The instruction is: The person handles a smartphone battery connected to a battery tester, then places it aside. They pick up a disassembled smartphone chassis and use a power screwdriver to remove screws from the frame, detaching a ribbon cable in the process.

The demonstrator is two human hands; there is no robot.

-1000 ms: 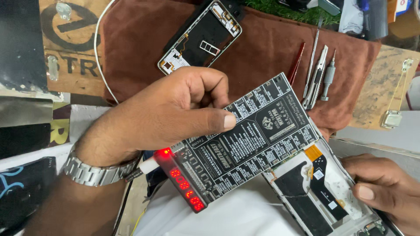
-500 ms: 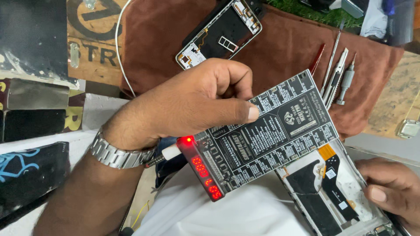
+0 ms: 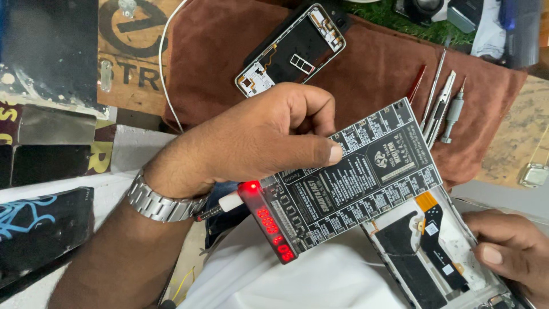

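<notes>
In the middle of the frame the left hand (image 3: 251,140) pinches a flat, black rectangular circuit board (image 3: 349,180), its grip clamped on the board's upper edge with the thumb lying across the printed face. The board is tilted, matte, and covered in fine white lettering and rows of small connectors; along its lower left edge runs a strip with glowing red digits and a red light. A white plug (image 3: 229,203) with a cable meets the board near that light. A brushed steel link watch (image 3: 157,200) circles the wrist.

At the lower right, the right hand (image 3: 509,252) has its grip closed on the edge of an opened phone (image 3: 434,252), whose insides show a black battery, a pale frame and an orange flex strip; it lies partly under the board.

Behind, a brown, soft cloth (image 3: 366,74) carries a second stripped phone frame (image 3: 291,48) at upper centre and slim metal tools (image 3: 443,106) at the upper right.
</notes>
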